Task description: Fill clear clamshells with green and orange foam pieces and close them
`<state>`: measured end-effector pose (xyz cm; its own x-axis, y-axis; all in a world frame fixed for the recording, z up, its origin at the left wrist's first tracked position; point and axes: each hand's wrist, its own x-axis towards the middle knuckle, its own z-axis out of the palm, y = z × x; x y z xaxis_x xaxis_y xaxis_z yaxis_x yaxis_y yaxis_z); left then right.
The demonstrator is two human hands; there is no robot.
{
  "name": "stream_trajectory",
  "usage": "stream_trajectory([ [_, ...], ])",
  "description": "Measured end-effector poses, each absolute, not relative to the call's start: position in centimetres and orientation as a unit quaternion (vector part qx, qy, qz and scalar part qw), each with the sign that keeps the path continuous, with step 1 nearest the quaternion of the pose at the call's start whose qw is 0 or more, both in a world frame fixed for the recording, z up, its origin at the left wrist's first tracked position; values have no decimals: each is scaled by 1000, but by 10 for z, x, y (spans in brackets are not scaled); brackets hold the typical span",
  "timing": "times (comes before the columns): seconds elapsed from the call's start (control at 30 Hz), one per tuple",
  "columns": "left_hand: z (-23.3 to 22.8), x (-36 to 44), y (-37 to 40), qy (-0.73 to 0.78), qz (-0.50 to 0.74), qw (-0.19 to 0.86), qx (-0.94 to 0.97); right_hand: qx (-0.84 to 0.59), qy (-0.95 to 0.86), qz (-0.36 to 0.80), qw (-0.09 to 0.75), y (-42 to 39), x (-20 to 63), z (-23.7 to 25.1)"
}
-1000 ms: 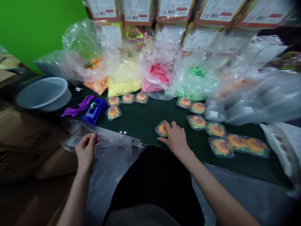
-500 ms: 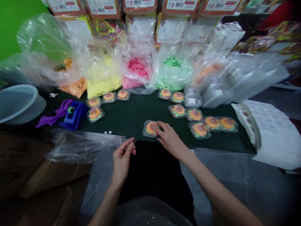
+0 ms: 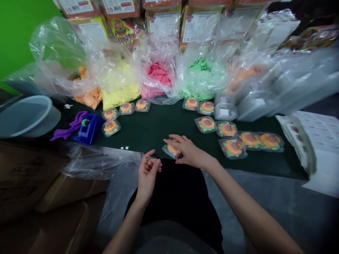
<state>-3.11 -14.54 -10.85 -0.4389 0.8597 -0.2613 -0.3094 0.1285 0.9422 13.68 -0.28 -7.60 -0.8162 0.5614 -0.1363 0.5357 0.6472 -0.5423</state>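
My right hand [image 3: 188, 152] grips a clear blister pack holding an orange burger-shaped toy [image 3: 172, 149], tilted at the near edge of the dark green table [image 3: 150, 128]. My left hand [image 3: 148, 171] hovers just left of it, fingers loosely curled, holding nothing that I can see. More packed burger toys lie in a row to the right [image 3: 238, 139] and in a small group at the left [image 3: 119, 113].
Clear bags of orange [image 3: 88, 95], yellow [image 3: 119, 90], pink [image 3: 157, 79] and green [image 3: 201, 79] pieces line the back. A blue tape dispenser [image 3: 87, 128], a grey bowl [image 3: 26, 116], cardboard boxes [image 3: 34, 183] and printed sheets [image 3: 315, 141] surround the table.
My right hand has lifted and drawn the blister pack toward the table's near edge. My left hand has moved from the plastic at the left to beside the pack.
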Motion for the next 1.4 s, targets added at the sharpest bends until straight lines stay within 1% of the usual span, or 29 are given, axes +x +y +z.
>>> stream_trajectory([
  [0.17,-112,-21,-146,570,596,502,260,-336,-880,327,78,-45,147,-82],
  [0.27,-119,-17,-142,569,584,504,285,-359,-865,335,105,-56,147,-83],
  [0.53,-132,-15,-135,605,581,468,278,-376,-863,319,110,-55,145,-84],
  [0.6,-132,-15,-135,612,575,468,273,-404,-845,323,138,-57,140,-86],
  [0.73,-133,-16,-136,628,567,459,273,-456,-803,308,228,-65,122,-97],
  [0.8,-136,-17,-136,644,561,440,277,-460,-794,301,259,-68,116,-103],
  [0.87,-139,-18,-137,672,554,398,288,-461,-787,301,278,-69,114,-106],
  [0.97,-140,-17,-141,680,551,362,320,-452,-787,316,274,-68,118,-103],
  [1.13,-136,-7,-140,626,567,436,312,-439,-772,398,232,-65,129,-99],
  [1.27,-135,-5,-127,590,577,501,260,-430,-771,413,226,-55,129,-101],
  [1.33,-135,-7,-127,583,563,528,255,-422,-766,416,249,-54,129,-98],
  [1.4,-134,-11,-139,600,552,511,271,-427,-747,400,316,-66,136,-92],
])
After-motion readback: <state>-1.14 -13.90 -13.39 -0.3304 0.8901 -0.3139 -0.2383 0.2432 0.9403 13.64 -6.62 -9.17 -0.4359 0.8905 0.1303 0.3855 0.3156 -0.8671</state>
